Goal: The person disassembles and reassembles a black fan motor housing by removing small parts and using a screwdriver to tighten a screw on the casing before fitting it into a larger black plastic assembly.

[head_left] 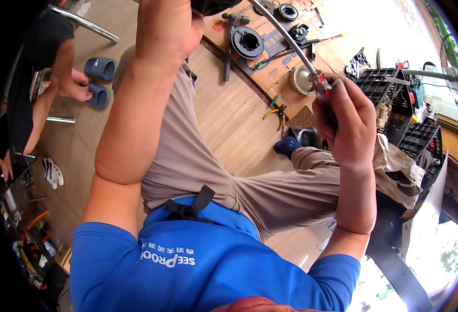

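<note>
My right hand (356,122) is closed around the clear and reddish handle of a long screwdriver (289,40). Its metal shaft slants up and left, out past the top edge, so its tip is hidden. At the top, my left hand (179,36) is raised beside a black object (214,5). The frame edge cuts off its fingers and most of that object, so I cannot tell its kind or whether I grip it. Below the shaft, a round black ring-shaped part (247,42) and a ribbed blower wheel (300,81) lie on flattened cardboard (270,91).
A hammer (227,60) lies at the cardboard's left edge; yellow-handled pliers (281,117) are on the floor near my foot. Black plastic crates (377,83) with loose items stand at right. At left, a seated person's bare foot (75,91) is beside grey slippers (100,68).
</note>
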The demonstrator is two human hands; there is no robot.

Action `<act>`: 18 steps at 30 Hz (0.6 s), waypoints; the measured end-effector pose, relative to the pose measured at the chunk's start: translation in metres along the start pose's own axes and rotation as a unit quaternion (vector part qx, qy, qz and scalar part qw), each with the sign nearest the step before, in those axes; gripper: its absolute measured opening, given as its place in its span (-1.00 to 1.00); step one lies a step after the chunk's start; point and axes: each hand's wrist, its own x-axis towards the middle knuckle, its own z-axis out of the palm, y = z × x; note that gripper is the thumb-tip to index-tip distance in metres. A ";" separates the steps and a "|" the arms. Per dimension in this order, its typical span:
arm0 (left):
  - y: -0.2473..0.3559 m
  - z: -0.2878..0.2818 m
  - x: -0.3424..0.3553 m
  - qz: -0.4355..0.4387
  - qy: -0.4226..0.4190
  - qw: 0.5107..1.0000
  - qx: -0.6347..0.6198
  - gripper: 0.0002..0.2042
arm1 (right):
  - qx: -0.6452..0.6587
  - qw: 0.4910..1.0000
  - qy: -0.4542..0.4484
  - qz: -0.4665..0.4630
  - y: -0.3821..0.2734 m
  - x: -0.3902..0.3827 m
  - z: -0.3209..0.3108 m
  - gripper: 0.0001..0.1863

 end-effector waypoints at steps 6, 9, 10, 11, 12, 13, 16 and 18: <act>0.003 0.003 -0.004 -0.061 0.019 0.998 -0.011 -0.60 | -0.305 0.901 0.096 -0.294 0.005 0.003 0.004 -0.67; 0.003 0.006 -0.002 0.012 -0.009 1.000 -0.025 -0.58 | -0.245 0.946 0.050 -0.206 0.000 -0.001 0.005 -0.71; 0.003 0.006 -0.003 0.016 -0.007 1.000 -0.014 -0.56 | -0.214 0.963 0.038 -0.162 -0.003 -0.003 0.005 -0.72; 0.003 0.006 -0.003 0.017 -0.020 1.000 -0.015 -0.55 | -0.181 0.976 0.026 -0.121 -0.006 -0.006 0.006 -0.73; 0.004 0.005 -0.003 0.018 -0.031 0.999 -0.016 -0.54 | -0.147 0.986 0.013 -0.078 -0.008 -0.008 0.006 -0.74; 0.004 0.005 -0.003 0.018 -0.043 0.999 -0.017 -0.54 | -0.119 0.991 0.002 -0.059 -0.010 -0.010 0.006 -0.73; 0.002 0.002 -0.004 0.023 -0.017 1.000 -0.009 -0.54 | -0.050 0.998 -0.024 -0.009 -0.013 -0.013 0.007 -0.71; 0.001 -0.001 -0.004 0.044 -0.031 0.998 -0.012 -0.58 | -0.020 0.999 -0.033 0.027 -0.016 -0.014 0.005 -0.71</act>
